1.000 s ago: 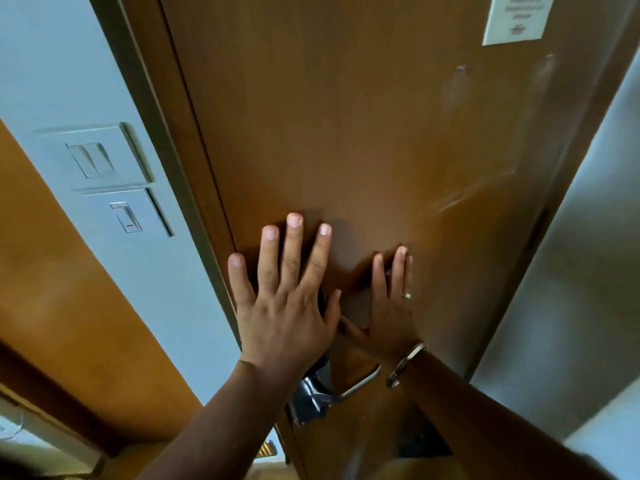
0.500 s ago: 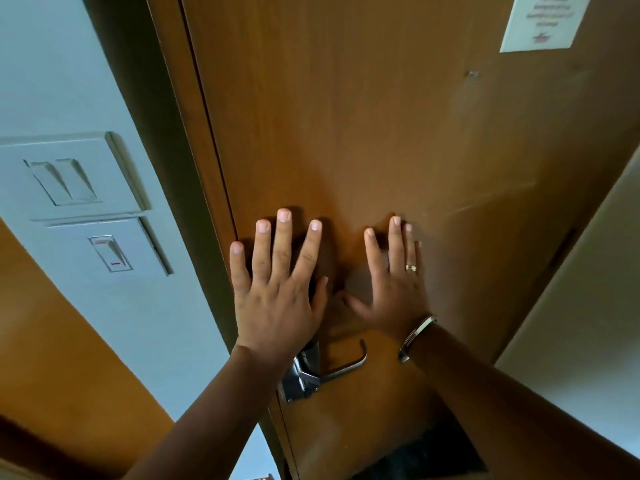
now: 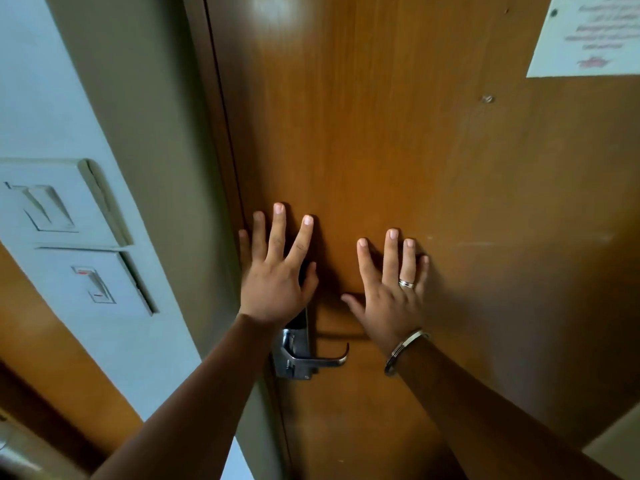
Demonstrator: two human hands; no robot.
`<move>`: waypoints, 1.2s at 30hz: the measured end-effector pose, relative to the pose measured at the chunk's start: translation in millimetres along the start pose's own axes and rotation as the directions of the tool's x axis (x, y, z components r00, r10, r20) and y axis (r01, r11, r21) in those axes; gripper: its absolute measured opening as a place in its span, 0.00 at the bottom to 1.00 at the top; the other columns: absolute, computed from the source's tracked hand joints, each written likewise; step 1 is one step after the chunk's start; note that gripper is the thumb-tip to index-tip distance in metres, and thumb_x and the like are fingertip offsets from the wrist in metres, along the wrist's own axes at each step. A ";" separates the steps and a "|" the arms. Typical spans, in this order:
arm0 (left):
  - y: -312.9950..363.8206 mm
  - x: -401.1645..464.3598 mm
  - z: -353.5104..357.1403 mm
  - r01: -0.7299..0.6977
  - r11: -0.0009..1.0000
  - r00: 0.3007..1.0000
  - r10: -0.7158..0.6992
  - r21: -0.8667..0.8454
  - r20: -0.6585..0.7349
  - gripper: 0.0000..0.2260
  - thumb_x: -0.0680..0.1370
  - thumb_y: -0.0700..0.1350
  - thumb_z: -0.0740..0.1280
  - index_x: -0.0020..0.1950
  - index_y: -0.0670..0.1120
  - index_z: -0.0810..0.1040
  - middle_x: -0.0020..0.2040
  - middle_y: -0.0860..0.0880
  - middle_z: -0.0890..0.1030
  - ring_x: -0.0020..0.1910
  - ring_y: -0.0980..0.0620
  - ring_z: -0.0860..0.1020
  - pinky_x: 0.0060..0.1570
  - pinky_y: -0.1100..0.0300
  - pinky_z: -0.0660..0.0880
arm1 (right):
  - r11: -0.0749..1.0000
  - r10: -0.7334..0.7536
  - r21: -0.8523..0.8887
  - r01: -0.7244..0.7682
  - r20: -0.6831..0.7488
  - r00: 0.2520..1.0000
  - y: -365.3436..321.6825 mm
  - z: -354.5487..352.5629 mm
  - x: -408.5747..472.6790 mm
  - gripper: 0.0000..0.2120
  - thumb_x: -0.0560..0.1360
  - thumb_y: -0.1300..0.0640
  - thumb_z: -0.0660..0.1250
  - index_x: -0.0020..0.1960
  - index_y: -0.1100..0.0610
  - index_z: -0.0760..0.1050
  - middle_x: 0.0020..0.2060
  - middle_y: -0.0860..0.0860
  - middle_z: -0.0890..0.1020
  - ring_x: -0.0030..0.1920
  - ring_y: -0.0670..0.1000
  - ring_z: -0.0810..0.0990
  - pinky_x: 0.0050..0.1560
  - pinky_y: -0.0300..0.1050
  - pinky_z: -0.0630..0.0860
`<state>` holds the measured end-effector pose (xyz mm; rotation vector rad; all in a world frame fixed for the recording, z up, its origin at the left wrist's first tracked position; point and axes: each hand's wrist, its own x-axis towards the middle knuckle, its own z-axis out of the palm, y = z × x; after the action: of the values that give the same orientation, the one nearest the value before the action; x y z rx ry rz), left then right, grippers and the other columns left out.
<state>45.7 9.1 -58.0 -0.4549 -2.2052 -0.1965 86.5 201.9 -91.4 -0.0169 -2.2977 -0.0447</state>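
A brown wooden door [image 3: 398,140] fills most of the view. My left hand [image 3: 275,275] lies flat on it near its left edge, fingers straight and spread. My right hand [image 3: 389,289] presses flat on the door a little to the right, fingers straight, with a ring on one finger and a metal bangle at the wrist. Just below my left hand sits the metal lock plate with its lever handle [image 3: 311,355], partly hidden by my left wrist. Neither hand touches the handle.
The door frame [image 3: 166,168] runs along the door's left edge. Two white switch plates [image 3: 62,233] sit on the pale wall at the left. A white paper notice [image 3: 588,36] is stuck on the door at the top right. A pale wall shows at the bottom right.
Both hands stay flat on the door. My right hand has slid to the right, away from my left hand. The view has turned to face the door squarely, which now sits against its frame.
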 end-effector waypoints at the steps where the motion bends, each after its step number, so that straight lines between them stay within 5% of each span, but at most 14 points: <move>1: -1.7 4.9 6.0 0.015 1.000 0.999 -0.014 -0.010 0.035 0.34 0.78 0.58 0.60 0.81 0.55 0.50 0.81 0.42 0.46 0.78 0.40 0.39 0.73 0.35 0.46 | 1.000 0.009 -0.003 -0.009 0.004 1.000 -0.7 4.8 5.1 0.56 0.63 0.39 0.76 0.80 0.48 0.47 0.79 0.61 0.52 0.77 0.65 0.51 0.71 0.72 0.54; 7: -9.3 32.2 36.2 0.080 0.997 0.984 -0.077 -0.014 0.158 0.37 0.78 0.67 0.54 0.78 0.60 0.36 0.80 0.48 0.36 0.78 0.42 0.35 0.74 0.40 0.41 | 0.999 0.030 -0.033 -0.030 0.011 0.999 1.7 27.0 32.2 0.54 0.62 0.44 0.79 0.79 0.49 0.52 0.78 0.61 0.55 0.76 0.66 0.55 0.69 0.72 0.57; 17: -19.6 51.7 63.3 0.007 1.000 0.996 -0.009 0.027 0.084 0.37 0.78 0.67 0.54 0.80 0.55 0.42 0.80 0.40 0.49 0.78 0.33 0.49 0.72 0.36 0.49 | 0.994 0.063 -0.088 -0.064 -0.015 0.998 0.6 49.3 48.7 0.53 0.62 0.43 0.79 0.79 0.49 0.55 0.77 0.61 0.56 0.76 0.66 0.55 0.69 0.71 0.56; 22: -23.1 51.8 70.5 -0.029 0.999 0.999 0.029 0.018 0.013 0.36 0.78 0.66 0.56 0.81 0.53 0.49 0.79 0.39 0.51 0.77 0.33 0.48 0.71 0.35 0.48 | 0.994 0.039 -0.097 -0.045 -0.057 0.998 3.9 53.6 47.8 0.51 0.63 0.41 0.78 0.78 0.48 0.56 0.77 0.61 0.57 0.76 0.66 0.57 0.69 0.71 0.58; 26: -27.0 52.1 81.2 -0.037 0.999 0.999 0.037 0.020 -0.010 0.36 0.78 0.68 0.55 0.81 0.55 0.45 0.80 0.40 0.49 0.78 0.37 0.42 0.72 0.35 0.46 | 0.994 0.034 -0.099 -0.042 -0.076 0.997 4.6 64.1 49.4 0.52 0.61 0.42 0.79 0.78 0.49 0.57 0.77 0.61 0.58 0.75 0.67 0.56 0.69 0.73 0.57; 32: -18.0 52.6 59.7 0.015 0.999 0.990 -0.019 0.030 0.138 0.39 0.77 0.67 0.61 0.81 0.54 0.48 0.81 0.40 0.50 0.78 0.34 0.49 0.72 0.35 0.50 | 0.990 0.076 -0.120 -0.072 0.023 0.997 -1.6 42.5 49.7 0.52 0.60 0.43 0.80 0.77 0.50 0.58 0.76 0.63 0.62 0.74 0.68 0.60 0.66 0.73 0.62; 36: -10.7 50.0 36.5 0.054 0.998 0.965 -0.059 0.028 0.256 0.41 0.76 0.71 0.53 0.79 0.56 0.35 0.80 0.44 0.35 0.79 0.40 0.37 0.75 0.38 0.40 | 0.993 0.093 -0.082 -0.087 0.075 0.993 -4.3 15.2 54.9 0.48 0.63 0.42 0.77 0.77 0.51 0.60 0.77 0.62 0.60 0.74 0.66 0.61 0.66 0.70 0.65</move>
<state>-13.4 22.7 -41.5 -0.4254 -2.4741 -0.1521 38.6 198.1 -60.6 -0.1653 -2.3698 -0.0888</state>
